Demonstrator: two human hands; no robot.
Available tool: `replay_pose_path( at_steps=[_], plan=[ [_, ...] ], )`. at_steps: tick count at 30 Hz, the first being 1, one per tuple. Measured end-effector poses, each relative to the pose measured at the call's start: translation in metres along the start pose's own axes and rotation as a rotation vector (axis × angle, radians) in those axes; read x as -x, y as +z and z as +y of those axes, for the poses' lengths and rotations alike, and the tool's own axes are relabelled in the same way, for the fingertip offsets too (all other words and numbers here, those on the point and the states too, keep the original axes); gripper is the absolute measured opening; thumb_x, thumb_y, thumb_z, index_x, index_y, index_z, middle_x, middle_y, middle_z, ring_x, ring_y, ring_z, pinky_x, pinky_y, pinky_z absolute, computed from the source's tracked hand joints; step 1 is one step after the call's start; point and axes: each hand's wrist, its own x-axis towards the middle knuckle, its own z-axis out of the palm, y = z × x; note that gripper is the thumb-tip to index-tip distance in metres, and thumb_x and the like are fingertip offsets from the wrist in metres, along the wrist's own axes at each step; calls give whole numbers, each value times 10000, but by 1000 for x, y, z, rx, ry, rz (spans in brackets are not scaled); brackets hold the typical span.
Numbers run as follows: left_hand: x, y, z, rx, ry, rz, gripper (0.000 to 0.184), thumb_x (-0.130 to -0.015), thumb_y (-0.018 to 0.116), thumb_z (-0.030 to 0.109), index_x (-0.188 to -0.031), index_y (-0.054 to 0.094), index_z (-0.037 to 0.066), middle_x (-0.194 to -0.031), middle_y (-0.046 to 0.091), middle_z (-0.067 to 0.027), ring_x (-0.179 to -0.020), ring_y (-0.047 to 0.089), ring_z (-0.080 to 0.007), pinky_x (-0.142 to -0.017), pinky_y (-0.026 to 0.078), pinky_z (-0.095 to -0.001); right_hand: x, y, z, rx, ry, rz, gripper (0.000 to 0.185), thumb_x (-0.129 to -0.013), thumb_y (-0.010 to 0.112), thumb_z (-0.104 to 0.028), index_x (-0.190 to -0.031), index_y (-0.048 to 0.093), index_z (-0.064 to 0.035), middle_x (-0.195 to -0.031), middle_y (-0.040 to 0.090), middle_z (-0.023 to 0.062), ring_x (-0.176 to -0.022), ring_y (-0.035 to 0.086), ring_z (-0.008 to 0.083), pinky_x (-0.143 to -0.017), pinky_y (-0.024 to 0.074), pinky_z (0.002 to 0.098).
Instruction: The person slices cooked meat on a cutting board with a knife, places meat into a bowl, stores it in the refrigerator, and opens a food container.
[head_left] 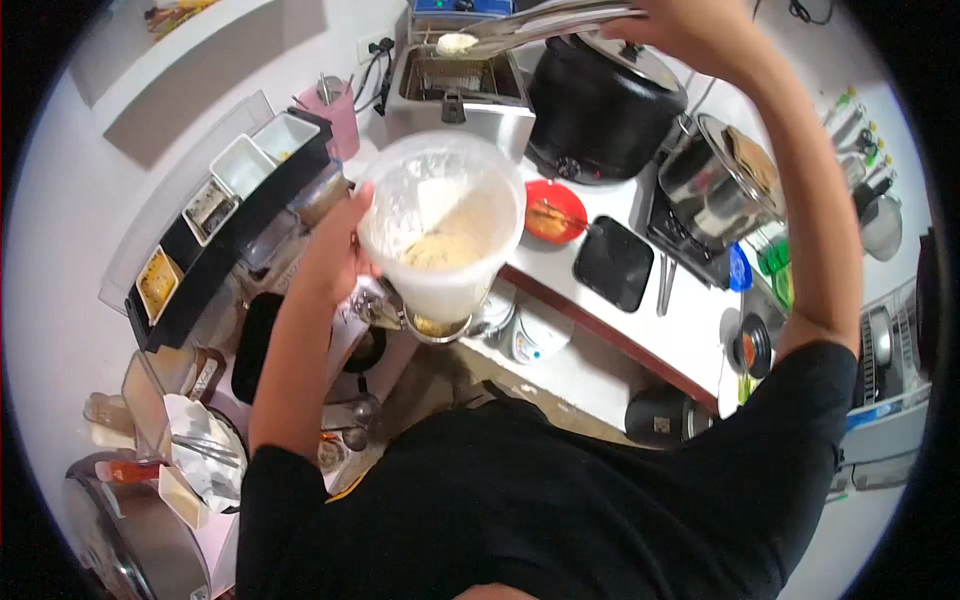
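My left hand point(350, 245) grips the left side of a translucent plastic tub point(445, 285), which is tilted so that pale powder or batter point(440, 250) shows inside. At the top, my right hand point(690, 35) is closed round metal tongs point(550, 25) reaching left. A whitish coated piece point(457, 43) is at the tongs' tip, over the near edge of a deep fryer point(455, 80) with a wire basket. Below the tub, a metal bowl point(437, 330) with yellowish contents is partly hidden.
Right of the fryer stand a black lidded cooker point(605, 110) and a steel pot point(715, 190) on a stove. A red bowl point(553, 212) and black tray point(614, 262) lie on the counter. To the left are a rack of containers point(240, 165) and a paper-lined bowl point(205, 450).
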Motion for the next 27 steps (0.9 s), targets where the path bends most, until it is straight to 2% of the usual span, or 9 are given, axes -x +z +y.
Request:
replay_pose_path(
  at_steps=[3, 6, 8, 11, 13, 15, 24, 25, 27],
  plan=[
    [15, 4, -3, 47, -15, 154, 411, -884, 548, 419, -1104, 491, 76, -843, 617, -27, -604, 610, -97, -369, 434, -226, -89, 87, 10, 116, -87, 13, 294, -718, 669, -385, -775, 691, -98, -729, 651, 119, -679, 631, 289, -600, 474, 415],
    [24, 7, -6, 124, 28, 236, 406, -893, 543, 396, -1119, 474, 67, -910, 618, -47, -634, 625, -106, -391, 463, -231, -160, 183, 6, 6, -220, 43, 370, -661, 751, -355, -894, 684, -77, -886, 670, 127, -796, 655, 289, -687, 509, 390],
    [30, 5, -8, 130, 6, 230, 645, -855, 586, 441, -1305, 406, 14, -1232, 538, -121, -1090, 557, -232, -891, 475, -364, -195, 220, -9, 5, -214, -61, 380, -641, 773, -346, -908, 692, -87, -913, 677, 120, -860, 655, 292, -730, 521, 395],
    [33, 9, -10, 142, 30, 249, 656, -864, 581, 429, -1328, 384, 9, -1269, 505, -120, -1151, 509, -227, -963, 419, -364, -229, 246, -24, -37, -239, -135, 426, -649, 788, -348, -983, 692, -101, -990, 674, 98, -930, 647, 275, -759, 526, 388],
    [34, 17, -7, 180, 56, 234, 631, -883, 567, 395, -1341, 370, 8, -1292, 483, -120, -1172, 487, -221, -975, 404, -361, -243, 254, -34, -49, -263, -256, 455, -644, 790, -359, -1004, 686, -101, -1049, 660, 86, -965, 635, 273, -772, 524, 385],
    [32, 22, -8, 247, 119, 288, 492, -923, 518, 321, -1297, 390, 27, -1158, 564, -92, -968, 609, -150, -699, 538, -283, -254, 263, -41, -59, -279, -287, 474, -646, 791, -366, -1022, 678, -101, -1064, 657, 70, -980, 630, 269, -785, 519, 387],
    [24, 4, -18, 254, 35, 218, 412, -914, 528, 328, -1207, 436, 54, -1008, 595, -67, -749, 641, -134, -508, 530, -262, -256, 269, -58, -50, -296, -378, 538, -627, 802, -379, -1070, 666, -105, -1078, 654, 72, -1002, 623, 260, -804, 512, 393],
    [23, 3, -17, 258, 36, 213, 412, -914, 528, 328, -1207, 436, 54, -1008, 595, -67, -749, 641, -134, -508, 530, -262, -253, 264, -56, -33, -281, -369, 537, -629, 801, -384, -1069, 666, -106, -1079, 654, 69, -1002, 623, 258, -805, 511, 394],
    [22, -1, -15, 170, 5, 241, 561, -879, 565, 402, -1261, 423, 15, -1149, 571, -120, -996, 605, -207, -812, 520, -346, -249, 251, -50, -7, -232, -360, 537, -629, 797, -396, -1063, 668, -107, -1079, 654, 68, -997, 626, 255, -805, 511, 395]
  ],
)
